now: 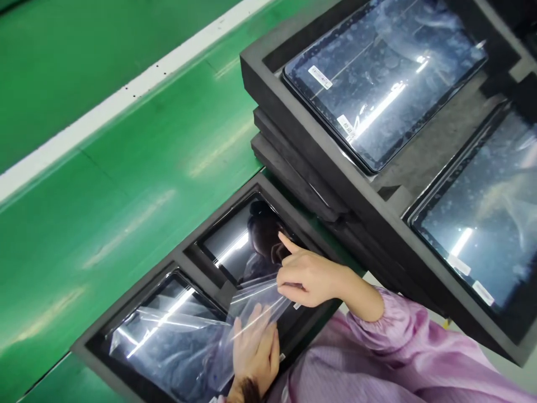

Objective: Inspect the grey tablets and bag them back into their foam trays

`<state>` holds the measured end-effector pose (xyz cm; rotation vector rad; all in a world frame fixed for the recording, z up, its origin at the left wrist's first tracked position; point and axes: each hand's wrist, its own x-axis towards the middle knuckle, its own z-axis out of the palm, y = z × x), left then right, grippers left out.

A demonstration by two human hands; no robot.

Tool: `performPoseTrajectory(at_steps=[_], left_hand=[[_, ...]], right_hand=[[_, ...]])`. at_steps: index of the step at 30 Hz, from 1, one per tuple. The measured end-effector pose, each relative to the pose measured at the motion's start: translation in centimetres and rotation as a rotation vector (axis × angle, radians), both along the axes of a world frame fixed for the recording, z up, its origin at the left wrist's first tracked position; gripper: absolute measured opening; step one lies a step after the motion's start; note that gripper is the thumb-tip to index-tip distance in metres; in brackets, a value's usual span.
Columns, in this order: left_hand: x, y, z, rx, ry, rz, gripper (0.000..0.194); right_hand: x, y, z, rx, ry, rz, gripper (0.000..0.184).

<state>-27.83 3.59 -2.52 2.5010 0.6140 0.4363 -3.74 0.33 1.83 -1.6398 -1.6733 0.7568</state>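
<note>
A black foam tray (184, 258) lies on the green belt and holds two dark glass screens. My right hand (310, 275) hovers over the farther screen (235, 243). Its index finger points out while the other fingers pinch a clear plastic film (255, 299) lifted off that screen. My left hand (254, 350) lies flat with fingers stretched out at the tray's near edge, partly under the loose film. The nearer screen (168, 341) is covered with wrinkled film. The bare part of the farther screen reflects a person's head.
A stack of black foam trays (293, 140) stands tilted at the right; its top tray carries two film-covered screens (381, 73) (482, 224) with small white labels. The green conveyor belt (126, 184) runs to the left, with a white strip (104, 112) along its far side.
</note>
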Motion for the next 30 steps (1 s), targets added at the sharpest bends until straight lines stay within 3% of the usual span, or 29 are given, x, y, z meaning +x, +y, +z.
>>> performPoseTrajectory(at_steps=[4, 7, 14, 16, 18, 20, 23, 27, 30], left_hand=[[0.3, -0.2, -0.1, -0.040, -0.071, 0.057, 0.018], [0.3, -0.2, -0.2, -0.037, -0.089, 0.071, 0.018], [0.2, 0.0, -0.4, -0.020, -0.081, 0.056, 0.019], [0.2, 0.0, -0.4, -0.013, -0.079, 0.043, 0.019], [0.3, 0.0, -0.4, -0.002, -0.057, 0.020, 0.017], [0.4, 0.0, -0.1, 0.031, -0.046, 0.012, 0.019], [0.6, 0.2, 0.5, 0.100, -0.023, -0.022, 0.023], [0.6, 0.6, 1.3, 0.130, 0.026, -0.088, 0.023], [0.3, 0.4, 1.4, 0.077, 0.018, -0.073, 0.023]], right_hand=[[0.1, 0.8, -0.5, 0.014, -0.149, -0.115, 0.029], [-0.8, 0.0, -0.1, 0.042, -0.215, -0.222, 0.030], [-3.6, -2.8, 1.0, 0.177, -0.153, -0.033, 0.029], [-3.4, -2.9, 0.8, 0.184, -0.175, -0.039, 0.023], [-3.0, -2.8, 0.5, 0.166, -0.235, -0.136, 0.018], [-2.8, -2.6, 0.2, 0.067, -0.345, -0.345, 0.016], [-2.9, -1.7, 0.0, -0.224, -0.531, -0.590, 0.026], [-3.1, 0.7, 0.3, -0.525, -0.604, -0.615, 0.049], [-2.5, 2.3, 0.7, -0.628, -0.568, -0.682, 0.046]])
